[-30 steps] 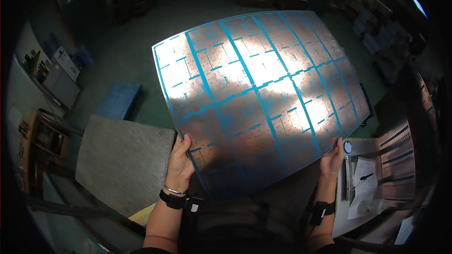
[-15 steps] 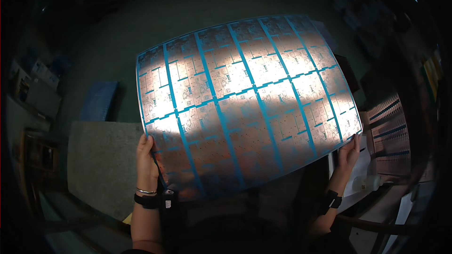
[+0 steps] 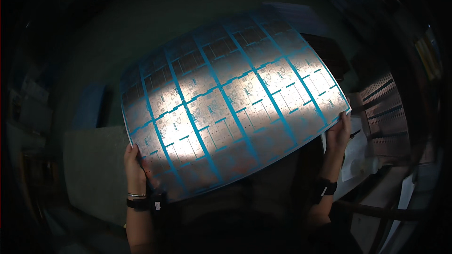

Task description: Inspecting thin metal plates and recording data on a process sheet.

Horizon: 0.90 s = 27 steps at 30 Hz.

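Holding the copper-and-blue panel [image 3: 221, 113] tilted across the center of the frame, I grip its left edge at lower left with my left fingers [image 3: 134, 151] and its corner at right with my right fingers [image 3: 346, 121]. The lower edge slants upward rightward. Dark floor [image 3: 155, 23] gives moving room beyond the upper edge; a gray slab [image 3: 94, 169] borders my left hand.

At the right, a pale worktop [image 3: 342, 190] carries a white paper sheet [image 3: 354, 156], a dark pen [image 3: 355, 134] lying across it, and a translucent container [image 3: 371, 164] near the sheet's lower right.
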Tool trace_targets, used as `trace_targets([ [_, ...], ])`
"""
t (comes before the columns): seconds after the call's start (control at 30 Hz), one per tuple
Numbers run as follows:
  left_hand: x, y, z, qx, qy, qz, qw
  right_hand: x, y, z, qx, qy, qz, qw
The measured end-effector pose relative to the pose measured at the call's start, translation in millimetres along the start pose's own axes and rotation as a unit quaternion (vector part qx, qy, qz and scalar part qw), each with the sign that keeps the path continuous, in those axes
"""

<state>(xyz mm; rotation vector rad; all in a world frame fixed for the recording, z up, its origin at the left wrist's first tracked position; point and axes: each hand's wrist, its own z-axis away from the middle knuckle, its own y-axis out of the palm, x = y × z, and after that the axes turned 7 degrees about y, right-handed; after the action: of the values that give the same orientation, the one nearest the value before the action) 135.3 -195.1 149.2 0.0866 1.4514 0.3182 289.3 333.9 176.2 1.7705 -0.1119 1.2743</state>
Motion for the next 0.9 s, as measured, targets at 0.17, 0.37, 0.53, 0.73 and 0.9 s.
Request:
trace_targets([
  [0.17,3,-6,1,-0.021,0.001,-0.026,0.999,5,11,3,-0.025,0.004,-0.055,0.998],
  [0.37,5,-5,1,0.021,0.001,-0.031,0.999,8,20,3,-0.045,-0.009,-0.081,0.996],
  [0.53,14,-4,-4,0.017,0.012,-0.021,1.0,11,20,0,-0.037,-0.022,-0.078,0.996],
  [0.73,16,-16,-6,-0.002,0.033,0.015,0.999,4,7,-2,-0.024,0.013,-0.05,0.998],
  [0.9,14,-27,-12,-0.073,0.12,-0.012,0.99,16,-38,4,-0.02,0.128,0.176,0.976],
])
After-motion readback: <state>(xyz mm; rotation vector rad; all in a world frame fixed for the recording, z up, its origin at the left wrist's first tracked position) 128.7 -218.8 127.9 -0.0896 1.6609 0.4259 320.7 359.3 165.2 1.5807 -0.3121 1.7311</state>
